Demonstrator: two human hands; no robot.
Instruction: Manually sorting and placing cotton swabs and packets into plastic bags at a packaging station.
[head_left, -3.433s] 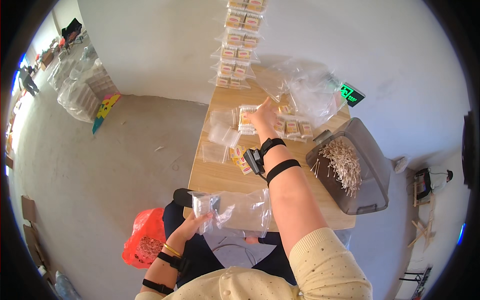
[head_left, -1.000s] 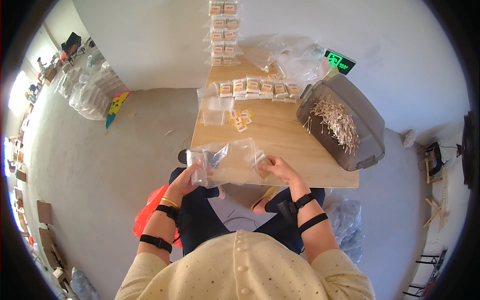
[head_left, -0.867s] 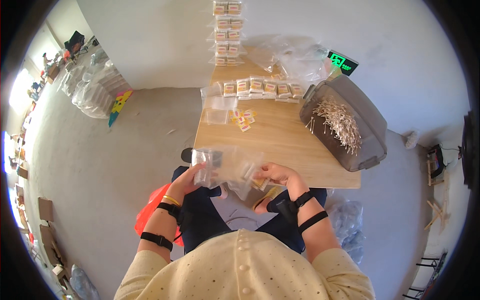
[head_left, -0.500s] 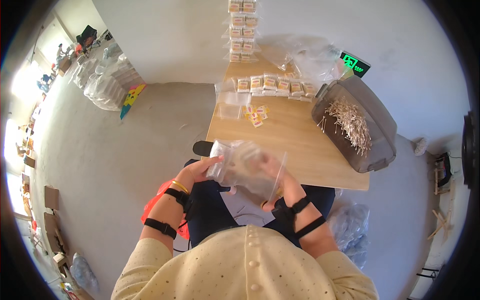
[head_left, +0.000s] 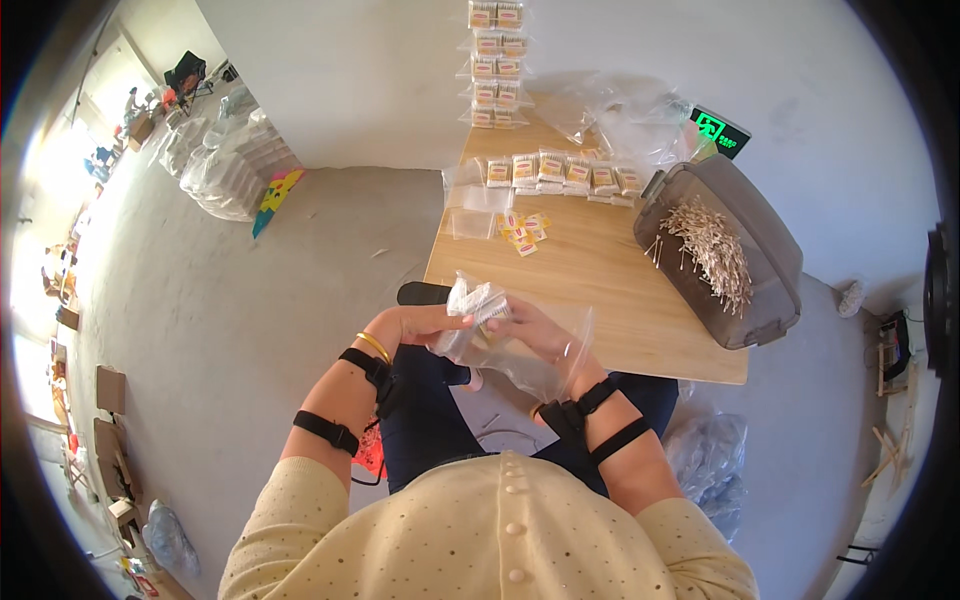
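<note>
Marks you've got: exit sign (head_left: 719, 132) at the table's (head_left: 620, 265) back right, lit green, running-figure pictogram plus small characters. Swab packs (head_left: 550, 167) in the row: yellow-and-white labels, reddish oval logo on each. Bagged packs (head_left: 496, 68) stacked at back left: same style of label. Loose label cards (head_left: 523, 232): yellow and white, reddish logo. Fine print's too small for you to read.

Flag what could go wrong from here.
1. The right hand looks to be inside the clear bag, held by the left hand; the thin film might snag or tear.
2. The grey bin appears tilted at the table's right edge; a knock could spill its loose swabs.
3. The tall column of bagged packs at the far edge might topple if bumped.
</note>
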